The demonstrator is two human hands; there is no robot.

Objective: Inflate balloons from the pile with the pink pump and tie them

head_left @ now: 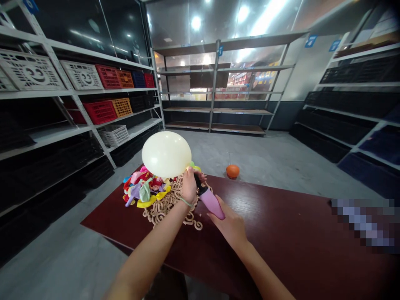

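A pale yellow inflated balloon [166, 154] floats above the left end of the table, its neck pinched in the fingers of my left hand [189, 187]. My right hand [230, 223] is closed around a pink tool [211, 203] with a black end, whose kind I cannot make out. That black end reaches up to my left hand, where some fingers lie beyond it. Under and left of the balloon lies a heap of limp coloured balloons [145, 189]. Curly beige strands [165, 208] are piled beside the heap and beneath my left hand.
A dark red table [268, 225] spans the front. Beyond it, an orange round object [233, 171] rests on the grey floor. Shelves with crates [108, 76] stand left, a metal rack [215, 110] behind, and dark bins [328, 135] right. A pixelated patch covers the table's right side.
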